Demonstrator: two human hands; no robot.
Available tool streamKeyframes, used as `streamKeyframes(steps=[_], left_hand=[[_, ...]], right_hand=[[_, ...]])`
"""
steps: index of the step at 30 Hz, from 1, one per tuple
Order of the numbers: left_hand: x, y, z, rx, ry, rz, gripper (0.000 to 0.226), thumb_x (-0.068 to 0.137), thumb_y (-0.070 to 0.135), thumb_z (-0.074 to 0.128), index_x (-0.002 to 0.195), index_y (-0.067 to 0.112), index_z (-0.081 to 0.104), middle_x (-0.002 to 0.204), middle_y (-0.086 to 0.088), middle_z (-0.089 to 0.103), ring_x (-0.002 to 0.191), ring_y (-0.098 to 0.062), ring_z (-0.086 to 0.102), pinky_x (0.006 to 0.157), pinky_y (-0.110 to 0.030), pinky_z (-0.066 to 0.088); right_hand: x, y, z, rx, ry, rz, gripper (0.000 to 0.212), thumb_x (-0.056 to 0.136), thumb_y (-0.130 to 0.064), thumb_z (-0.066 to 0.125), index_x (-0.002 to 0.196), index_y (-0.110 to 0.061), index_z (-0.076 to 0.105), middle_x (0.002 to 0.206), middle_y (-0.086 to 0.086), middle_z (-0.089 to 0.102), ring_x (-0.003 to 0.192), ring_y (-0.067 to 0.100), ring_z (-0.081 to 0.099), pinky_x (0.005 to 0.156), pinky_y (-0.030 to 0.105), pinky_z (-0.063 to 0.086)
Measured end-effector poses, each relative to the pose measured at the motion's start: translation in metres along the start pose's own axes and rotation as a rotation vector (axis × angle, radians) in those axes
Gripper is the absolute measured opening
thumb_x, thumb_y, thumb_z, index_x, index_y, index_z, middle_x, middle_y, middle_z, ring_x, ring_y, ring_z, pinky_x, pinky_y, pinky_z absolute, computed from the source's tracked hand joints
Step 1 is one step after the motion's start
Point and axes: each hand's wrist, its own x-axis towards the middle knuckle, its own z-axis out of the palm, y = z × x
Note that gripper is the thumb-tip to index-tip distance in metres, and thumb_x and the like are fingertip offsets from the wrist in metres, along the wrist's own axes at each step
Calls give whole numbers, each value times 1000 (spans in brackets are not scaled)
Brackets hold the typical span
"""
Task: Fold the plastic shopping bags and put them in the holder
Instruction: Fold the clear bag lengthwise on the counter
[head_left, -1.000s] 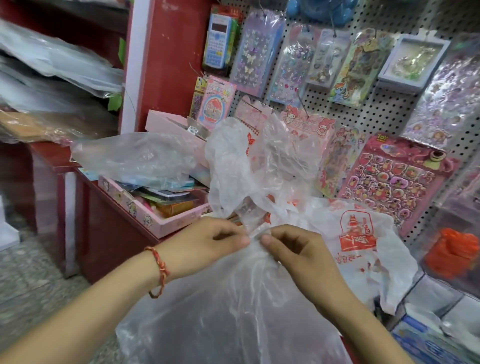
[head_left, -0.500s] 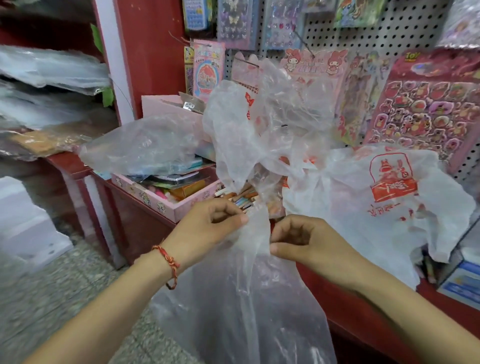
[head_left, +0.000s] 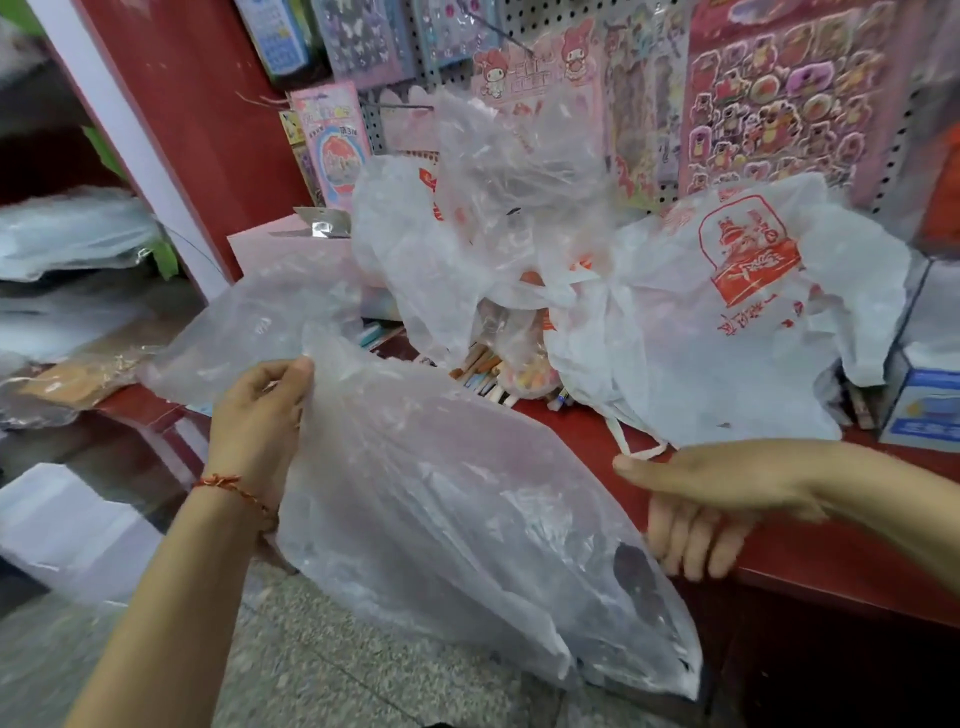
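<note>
Seen from my remote station through the head camera: a person stood at a red-painted shop worktop (head_left: 810, 556) and held a large clear crinkled plastic bag (head_left: 441, 519) in the air in front of its edge, above a speckled grey stone floor (head_left: 337, 670).

The left hand (head_left: 260, 415), a red string bracelet (head_left: 231, 482) on its wrist, had its fingers (head_left: 293, 370) pinching the bag's upper edge. The right hand (head_left: 711, 499) lay at the bag's far side, thumb stretched out and fingers curled down over the worktop's front lip. Blur kept me from telling whether they gripped the film.

On the worktop behind, a white plastic shopping bag with a red printed emblem (head_left: 727, 332) sprawled open, one thin handle loop reaching just beside the right thumb. To its left rose a heap of crumpled translucent bags (head_left: 498, 208), and a cluster of coloured pens (head_left: 485, 376) lay under the heap. A blue-and-white carton (head_left: 924, 410) sat at the right end.

The back wall was a white pegboard (head_left: 524, 21) hung with pink cartoon sticker sheets (head_left: 769, 98). A red pillar (head_left: 197, 130) closed the corner, a pale pink box (head_left: 280, 247) stood at its foot, and the shelves to the left carried goods wrapped in clear film (head_left: 72, 234).
</note>
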Motion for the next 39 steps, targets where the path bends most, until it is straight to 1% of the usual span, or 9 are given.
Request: streamKeyframes(steps=[4, 9, 14, 17, 21, 25, 34, 36, 39], left_hand=[[-3, 0, -8, -79, 31, 9, 18, 95, 20, 52, 78, 19, 57, 78, -1, 60, 69, -12, 58, 64, -22, 50], [-5, -4, -11, -127, 23, -28, 22, 96, 15, 50, 74, 16, 55, 77, -2, 59, 67, -10, 58, 58, -17, 51], [-4, -6, -16, -184, 26, -69, 22, 94, 12, 52, 73, 14, 54, 68, -2, 61, 65, -14, 56, 54, -18, 52], [-1, -4, -28, -231, 33, -118, 17, 95, 11, 51, 78, 11, 54, 61, -1, 63, 58, -14, 59, 50, -17, 52], [3, -6, -42, -239, 35, -158, 18, 96, 10, 48, 78, 12, 53, 77, -7, 53, 69, -17, 52, 54, -20, 53], [-2, -6, -38, -141, -35, -143, 18, 95, 13, 50, 78, 10, 55, 84, -8, 64, 75, -18, 62, 62, -28, 55], [-16, -2, -13, 40, -22, -24, 21, 94, 25, 53, 78, 16, 64, 77, 1, 68, 68, -7, 66, 61, -19, 53], [-10, -1, -18, 4, 86, 14, 20, 94, 23, 54, 80, 13, 65, 87, -6, 64, 83, -20, 60, 77, -30, 52], [-12, 11, -19, 30, 158, 173, 17, 95, 21, 53, 90, 10, 64, 80, 2, 58, 71, -8, 53, 63, -12, 46]], right_hand=[[2, 0, 16, -62, -192, 3, 91, 74, -76, 29, 99, 1, 69, 94, 13, 71, 84, 20, 69, 77, 32, 57], [14, -2, 52, 129, 80, -248, 77, 55, -81, 60, 92, -14, 62, 94, -5, 61, 89, 10, 58, 82, 24, 45], [19, -14, 57, 697, 114, -423, 30, 65, -21, 74, 85, -2, 63, 93, 20, 70, 82, 27, 67, 77, 35, 55], [7, -14, 26, 726, 183, -482, 20, 61, -18, 76, 73, -4, 67, 77, 15, 70, 65, 19, 67, 56, 24, 55], [-8, 5, -24, 677, 224, -378, 76, 14, -33, 97, 74, 4, 70, 81, 22, 69, 63, 25, 66, 53, 27, 56], [-5, 21, -48, 698, 334, -318, 110, 6, -38, 96, 101, 11, 66, 98, 25, 64, 84, 32, 59, 68, 32, 56], [-15, 16, -51, 330, 293, -293, 72, 47, -46, 91, 87, 8, 63, 78, 15, 64, 68, 25, 58, 59, 30, 47], [-21, 14, -59, 69, 364, -220, 40, 62, -36, 81, 74, -1, 67, 66, 8, 64, 59, 17, 57, 58, 28, 44], [-32, 1, -69, -505, 694, -150, 22, 73, -25, 79, 61, -22, 61, 64, -6, 64, 60, 9, 57, 57, 20, 42]])
